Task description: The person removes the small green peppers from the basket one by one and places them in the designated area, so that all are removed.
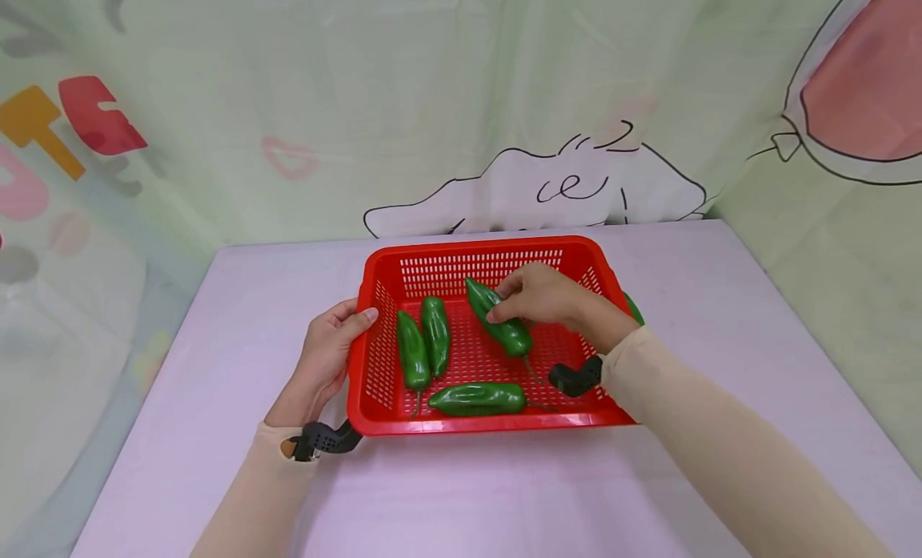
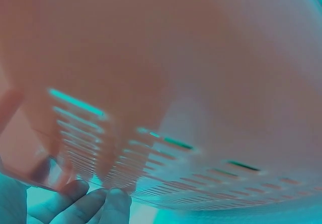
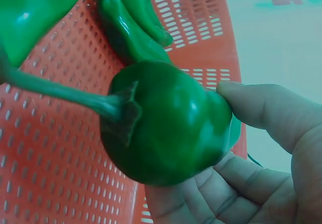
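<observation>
A red plastic basket (image 1: 475, 426) with slotted walls stands on the table, and my left hand (image 1: 327, 346) grips its left rim, thumb over the top. In the left wrist view the fingertips (image 2: 115, 204) press against the basket's outer wall. My right hand (image 1: 543, 294) pinches a green pepper (image 1: 515, 338) between thumb and fingers inside the basket; its stem points toward the camera in the right wrist view. Two green peppers lie side by side at the left, one pepper (image 1: 413, 354) next to another pepper (image 1: 436, 338). A further pepper (image 1: 479, 399) lies crosswise along the near wall.
Part of something green (image 1: 634, 308) shows beyond the basket's right wall, mostly hidden by the right arm. A pale lilac cloth covers the table (image 1: 432, 494). Behind it hangs a light green printed curtain (image 1: 403, 78). Black wrist cameras sit on both sleeves.
</observation>
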Demonstrator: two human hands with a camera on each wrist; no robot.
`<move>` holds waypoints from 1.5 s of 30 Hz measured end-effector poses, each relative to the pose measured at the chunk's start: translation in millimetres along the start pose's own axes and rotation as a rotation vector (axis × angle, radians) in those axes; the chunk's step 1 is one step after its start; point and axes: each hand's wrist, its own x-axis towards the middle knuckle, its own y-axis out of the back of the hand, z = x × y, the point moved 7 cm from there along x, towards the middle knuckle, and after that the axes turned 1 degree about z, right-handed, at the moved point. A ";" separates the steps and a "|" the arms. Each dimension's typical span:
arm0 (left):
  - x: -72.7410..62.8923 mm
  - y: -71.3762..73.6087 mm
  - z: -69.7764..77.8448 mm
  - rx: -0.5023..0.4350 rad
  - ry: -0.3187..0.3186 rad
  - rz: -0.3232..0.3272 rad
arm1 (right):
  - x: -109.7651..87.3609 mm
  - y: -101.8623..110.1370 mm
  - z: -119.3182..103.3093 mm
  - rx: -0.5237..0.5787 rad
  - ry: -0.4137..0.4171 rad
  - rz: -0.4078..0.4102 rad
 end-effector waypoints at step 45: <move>14.2 -3.0 30.7 0.019 -0.024 -0.023 | -27.4 64.3 -11.2 0.045 -0.014 0.126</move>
